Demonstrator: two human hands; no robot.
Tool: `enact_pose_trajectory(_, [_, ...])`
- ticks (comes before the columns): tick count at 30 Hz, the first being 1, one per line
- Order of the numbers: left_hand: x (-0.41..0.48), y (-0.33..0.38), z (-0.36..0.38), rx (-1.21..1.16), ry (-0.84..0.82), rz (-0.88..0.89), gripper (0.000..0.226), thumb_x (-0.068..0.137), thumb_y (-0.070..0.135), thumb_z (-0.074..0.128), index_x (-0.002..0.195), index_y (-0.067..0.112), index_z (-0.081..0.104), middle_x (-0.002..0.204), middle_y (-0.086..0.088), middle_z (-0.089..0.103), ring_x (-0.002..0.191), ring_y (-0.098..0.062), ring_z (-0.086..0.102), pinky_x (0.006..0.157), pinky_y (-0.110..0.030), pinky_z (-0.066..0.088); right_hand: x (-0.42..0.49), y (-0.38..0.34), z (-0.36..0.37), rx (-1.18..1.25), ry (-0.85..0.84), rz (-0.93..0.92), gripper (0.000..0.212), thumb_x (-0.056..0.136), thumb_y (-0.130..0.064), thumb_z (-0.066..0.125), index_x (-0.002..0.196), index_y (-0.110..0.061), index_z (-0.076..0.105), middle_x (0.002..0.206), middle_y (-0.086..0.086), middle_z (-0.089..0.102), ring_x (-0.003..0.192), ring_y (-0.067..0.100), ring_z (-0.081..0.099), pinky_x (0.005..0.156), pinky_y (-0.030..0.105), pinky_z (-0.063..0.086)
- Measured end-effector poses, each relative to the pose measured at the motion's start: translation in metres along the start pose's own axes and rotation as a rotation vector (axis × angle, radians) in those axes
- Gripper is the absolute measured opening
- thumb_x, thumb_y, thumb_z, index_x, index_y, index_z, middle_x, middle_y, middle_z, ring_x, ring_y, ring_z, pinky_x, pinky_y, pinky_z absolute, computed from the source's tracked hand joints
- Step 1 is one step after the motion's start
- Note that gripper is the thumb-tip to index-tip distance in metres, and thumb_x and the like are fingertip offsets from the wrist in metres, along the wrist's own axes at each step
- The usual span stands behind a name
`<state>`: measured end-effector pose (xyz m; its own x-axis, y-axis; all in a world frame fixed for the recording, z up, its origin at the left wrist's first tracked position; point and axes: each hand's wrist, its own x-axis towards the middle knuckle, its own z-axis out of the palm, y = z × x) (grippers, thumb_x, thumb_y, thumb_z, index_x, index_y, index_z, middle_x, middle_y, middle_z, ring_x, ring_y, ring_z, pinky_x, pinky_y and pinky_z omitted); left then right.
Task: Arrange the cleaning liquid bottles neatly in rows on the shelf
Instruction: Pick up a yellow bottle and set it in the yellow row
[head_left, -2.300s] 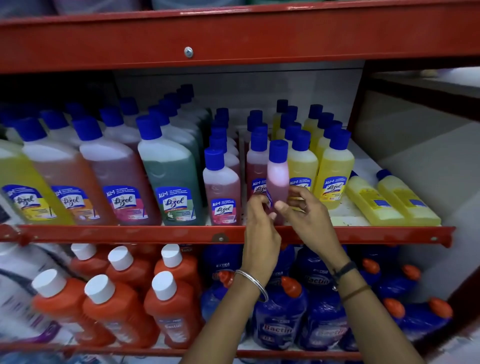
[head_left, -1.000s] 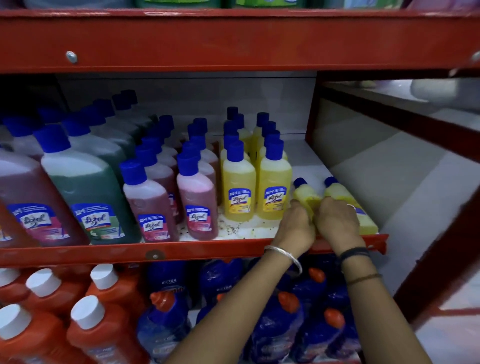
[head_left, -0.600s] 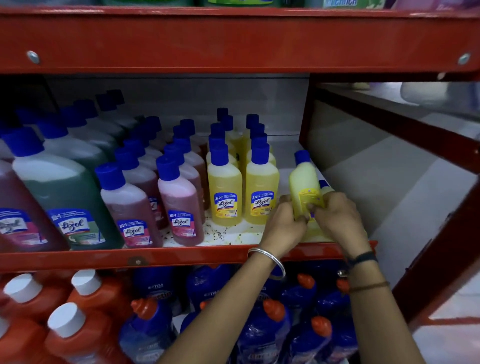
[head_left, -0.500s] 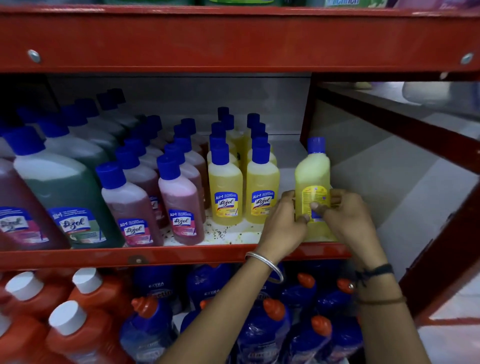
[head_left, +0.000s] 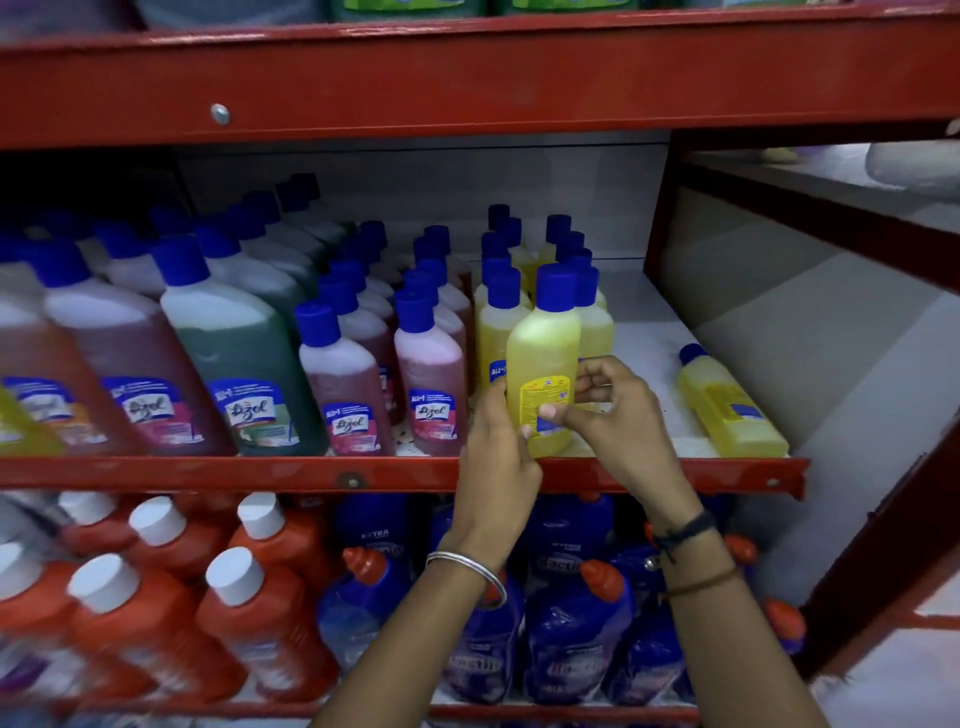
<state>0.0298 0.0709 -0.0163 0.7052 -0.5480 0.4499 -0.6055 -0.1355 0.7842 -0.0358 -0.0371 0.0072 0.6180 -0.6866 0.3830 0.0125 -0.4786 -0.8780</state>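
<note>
I hold a small yellow bottle (head_left: 543, 358) with a blue cap upright at the front of the middle shelf (head_left: 649, 473), its back label toward me. My left hand (head_left: 498, 441) grips its lower left side and my right hand (head_left: 608, 410) pinches its right side. It stands just in front of two rows of small yellow bottles (head_left: 493, 322). Another yellow bottle (head_left: 727, 405) lies on its side at the shelf's right end. Rows of small pink bottles (head_left: 431, 384) stand to the left.
Large green (head_left: 234, 364), pink and yellow bottles fill the shelf's left part. A red beam (head_left: 467, 78) runs overhead. Below are orange bottles (head_left: 249, 613) with white caps and blue bottles (head_left: 566, 623) with orange caps. A red upright (head_left: 660, 208) bounds the shelf's right side.
Both hands lifted one of two lying yellow bottles, stood it upright, then moved it left, in front of the yellow rows. The view has shifted left too.
</note>
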Motion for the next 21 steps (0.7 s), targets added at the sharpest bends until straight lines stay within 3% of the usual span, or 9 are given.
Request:
enact_pose_trajectory(5, [-0.003, -0.01, -0.008, 0.153, 0.007, -0.008, 0.045, 0.09, 0.003, 0.046, 0.132, 0.011, 0.033, 0.121, -0.014, 0.056, 0.101, -0.028, 0.06, 0.082, -0.046, 0.052, 0.001, 0.006, 0.023, 0.029, -0.003, -0.007, 0.042, 0.063, -0.011, 0.082, 0.091, -0.023, 0.053, 0.083, -0.011, 0.059, 0.078, 0.001, 0.058, 0.061, 0.003, 0.044])
enact_pose_trajectory(7, [-0.006, -0.012, -0.009, 0.2, 0.001, -0.002, 0.043, 0.092, 0.006, 0.045, 0.133, 0.01, 0.033, 0.12, -0.015, 0.057, 0.1, -0.029, 0.061, 0.081, -0.044, 0.052, -0.002, 0.014, 0.027, 0.069, 0.014, 0.018, 0.04, 0.067, -0.012, 0.081, 0.094, -0.021, 0.053, 0.088, -0.013, 0.061, 0.086, 0.005, 0.061, 0.063, 0.004, 0.046])
enact_pose_trajectory(10, [-0.011, -0.013, -0.007, 0.271, -0.006, -0.002, 0.048, 0.089, 0.0, 0.043, 0.134, 0.012, 0.03, 0.12, -0.017, 0.058, 0.102, -0.032, 0.061, 0.08, -0.041, 0.05, -0.006, 0.02, 0.029, 0.09, -0.042, -0.015, 0.032, 0.077, -0.026, 0.073, 0.101, -0.027, 0.052, 0.1, -0.018, 0.058, 0.1, 0.005, 0.06, 0.066, 0.004, 0.047])
enact_pose_trajectory(13, [-0.018, -0.015, -0.006, 0.225, -0.042, 0.064, 0.058, 0.08, -0.009, 0.041, 0.134, 0.01, 0.033, 0.129, -0.016, 0.054, 0.113, -0.032, 0.056, 0.089, -0.039, 0.049, -0.012, 0.021, 0.035, 0.056, -0.057, -0.026, 0.045, 0.074, -0.049, 0.065, 0.112, -0.031, 0.051, 0.111, -0.014, 0.05, 0.101, 0.0, 0.056, 0.07, 0.007, 0.049])
enact_pose_trajectory(16, [-0.023, -0.017, -0.01, 0.076, -0.077, 0.097, 0.068, 0.074, -0.018, 0.038, 0.135, 0.011, 0.034, 0.147, -0.009, 0.038, 0.136, -0.02, 0.036, 0.112, -0.021, 0.029, -0.012, 0.024, 0.04, 0.01, -0.032, -0.051, 0.045, 0.079, -0.046, 0.065, 0.118, -0.026, 0.056, 0.117, -0.002, 0.057, 0.106, 0.008, 0.058, 0.085, 0.023, 0.05])
enact_pose_trajectory(18, [-0.023, -0.018, -0.013, 0.021, -0.061, 0.1, 0.068, 0.075, -0.019, 0.037, 0.135, 0.011, 0.034, 0.151, -0.005, 0.03, 0.14, -0.014, 0.027, 0.112, -0.009, 0.017, -0.012, 0.023, 0.039, 0.071, -0.029, -0.07, 0.033, 0.082, -0.038, 0.065, 0.112, -0.028, 0.055, 0.11, -0.009, 0.064, 0.1, 0.002, 0.062, 0.08, 0.017, 0.051])
enact_pose_trajectory(21, [-0.017, -0.019, -0.015, -0.045, -0.052, 0.061, 0.066, 0.081, -0.014, 0.04, 0.141, 0.01, 0.023, 0.15, -0.009, 0.029, 0.138, -0.017, 0.031, 0.114, -0.027, 0.031, -0.011, 0.024, 0.037, 0.16, -0.087, -0.062, 0.03, 0.086, -0.032, 0.061, 0.113, -0.021, 0.053, 0.115, 0.0, 0.065, 0.103, 0.011, 0.065, 0.086, 0.029, 0.054])
